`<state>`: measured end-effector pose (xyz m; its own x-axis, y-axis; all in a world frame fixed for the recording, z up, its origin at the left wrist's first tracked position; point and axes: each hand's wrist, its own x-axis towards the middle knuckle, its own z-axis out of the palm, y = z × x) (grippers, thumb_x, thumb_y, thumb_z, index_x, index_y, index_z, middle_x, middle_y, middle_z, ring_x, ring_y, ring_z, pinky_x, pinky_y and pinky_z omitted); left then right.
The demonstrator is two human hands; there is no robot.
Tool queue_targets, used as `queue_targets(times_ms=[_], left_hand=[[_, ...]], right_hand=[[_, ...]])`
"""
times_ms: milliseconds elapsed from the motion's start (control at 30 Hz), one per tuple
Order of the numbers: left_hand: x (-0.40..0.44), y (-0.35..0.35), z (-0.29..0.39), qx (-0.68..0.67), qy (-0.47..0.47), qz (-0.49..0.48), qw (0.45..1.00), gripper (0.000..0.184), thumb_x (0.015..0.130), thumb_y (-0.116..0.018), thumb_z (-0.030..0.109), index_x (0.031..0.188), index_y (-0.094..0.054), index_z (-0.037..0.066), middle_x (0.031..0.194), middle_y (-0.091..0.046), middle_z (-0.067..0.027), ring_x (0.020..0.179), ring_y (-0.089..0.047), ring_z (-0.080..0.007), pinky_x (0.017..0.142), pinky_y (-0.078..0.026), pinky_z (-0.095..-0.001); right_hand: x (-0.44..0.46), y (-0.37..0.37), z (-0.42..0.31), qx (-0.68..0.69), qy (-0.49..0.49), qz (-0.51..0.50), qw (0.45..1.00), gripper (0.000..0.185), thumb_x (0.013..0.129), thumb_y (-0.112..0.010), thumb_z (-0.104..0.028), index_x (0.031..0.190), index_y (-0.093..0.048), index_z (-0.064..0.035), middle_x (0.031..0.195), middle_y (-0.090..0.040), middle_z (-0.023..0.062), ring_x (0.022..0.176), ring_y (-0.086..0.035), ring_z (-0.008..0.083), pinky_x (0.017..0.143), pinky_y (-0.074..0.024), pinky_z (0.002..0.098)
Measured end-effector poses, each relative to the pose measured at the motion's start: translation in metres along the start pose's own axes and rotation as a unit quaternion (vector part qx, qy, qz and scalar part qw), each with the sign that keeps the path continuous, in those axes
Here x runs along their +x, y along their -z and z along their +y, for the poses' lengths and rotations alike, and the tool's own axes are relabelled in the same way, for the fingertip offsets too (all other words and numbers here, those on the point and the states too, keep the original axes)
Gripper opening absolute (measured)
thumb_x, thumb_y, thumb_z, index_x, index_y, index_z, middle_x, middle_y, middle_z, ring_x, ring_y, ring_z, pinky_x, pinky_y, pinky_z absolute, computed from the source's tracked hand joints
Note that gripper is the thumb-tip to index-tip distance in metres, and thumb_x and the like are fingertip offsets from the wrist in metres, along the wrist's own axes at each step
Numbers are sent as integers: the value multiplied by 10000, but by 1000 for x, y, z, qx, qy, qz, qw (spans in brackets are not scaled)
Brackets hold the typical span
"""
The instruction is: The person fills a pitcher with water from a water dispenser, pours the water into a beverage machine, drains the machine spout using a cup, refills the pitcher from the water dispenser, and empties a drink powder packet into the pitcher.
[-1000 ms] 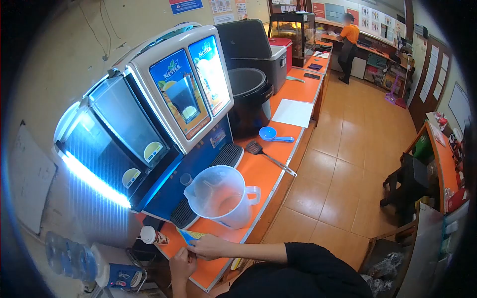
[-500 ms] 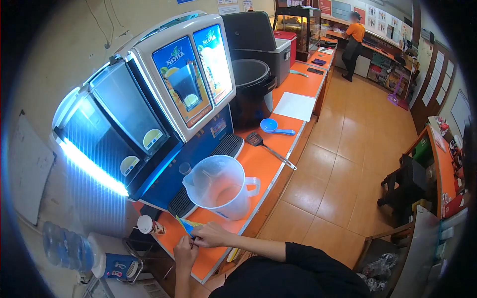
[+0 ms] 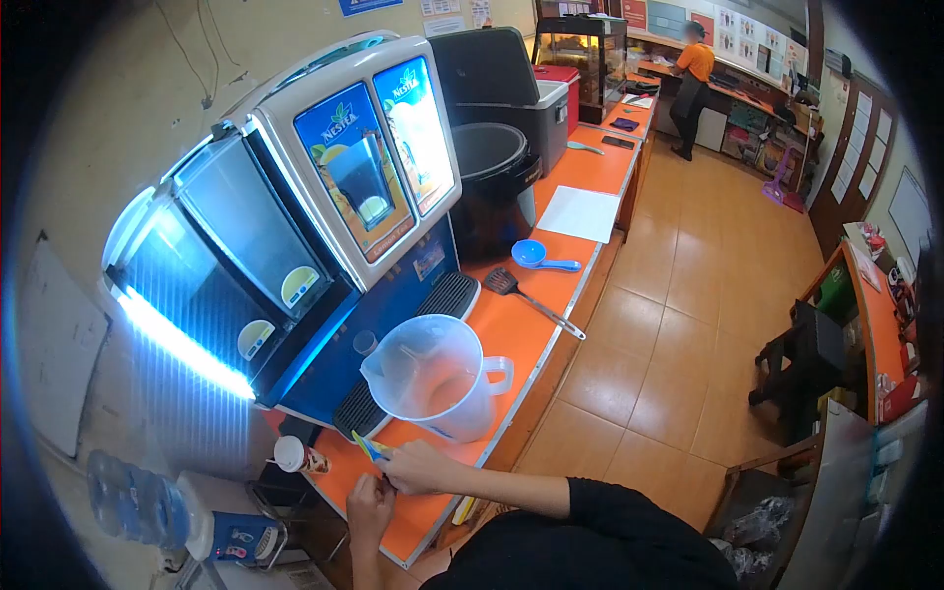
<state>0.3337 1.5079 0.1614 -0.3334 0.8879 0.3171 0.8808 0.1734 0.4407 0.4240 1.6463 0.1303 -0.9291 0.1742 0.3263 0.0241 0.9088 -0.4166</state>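
A small yellow-and-blue packet (image 3: 371, 447) is pinched between my hands, above the near end of the orange counter. My right hand (image 3: 421, 468) is closed around it and covers most of it. Just below, my left hand (image 3: 370, 506) is closed too, its fingertips against the packet's lower edge, which is largely hidden. A large translucent plastic pitcher (image 3: 470, 418) with a handle stands upright on the counter just beyond my hands. To the left is a paper cup with a white lid (image 3: 291, 453).
A drink dispenser (image 3: 324, 295) stands along the wall. Farther along the counter (image 3: 536, 339) lie a black slotted turner (image 3: 503, 283), a blue scoop (image 3: 531, 254) and a white sheet (image 3: 578, 213). A water dispenser (image 3: 202, 511) is at lower left. A co-worker (image 3: 694, 84) stands far back.
My hands have turned slightly, and less of the packet shows above my right hand. My left hand sits a little lower. The pitcher and the counter items have not moved.
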Motion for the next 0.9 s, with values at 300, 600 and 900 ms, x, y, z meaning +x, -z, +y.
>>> queue_targets(times_ms=[300,600,900], left_hand=[[9,-2,-12,90,-24,-3,996,97,728,-587,92,719,-525,19,661,-552,-171,615,-564,-388,533,-430,-467],[4,-12,-9,73,27,18,997,78,732,-572,67,731,-519,10,673,-553,-197,629,-569,-407,547,-433,-483],[-4,-27,-21,101,102,51,988,87,772,-564,56,724,-533,-11,702,-570,-195,667,-581,-394,566,-428,-477]], right_hand=[[1,3,-3,21,21,-3,1000,240,777,-580,-183,991,-591,-74,866,-624,147,610,-626,332,487,-472,445],[-2,0,3,42,28,50,997,214,801,-581,-239,838,-549,-31,757,-614,134,534,-588,339,460,-446,449],[-7,-9,0,64,-10,94,993,244,796,-592,-256,827,-550,-17,706,-597,153,520,-582,349,468,-449,452]])
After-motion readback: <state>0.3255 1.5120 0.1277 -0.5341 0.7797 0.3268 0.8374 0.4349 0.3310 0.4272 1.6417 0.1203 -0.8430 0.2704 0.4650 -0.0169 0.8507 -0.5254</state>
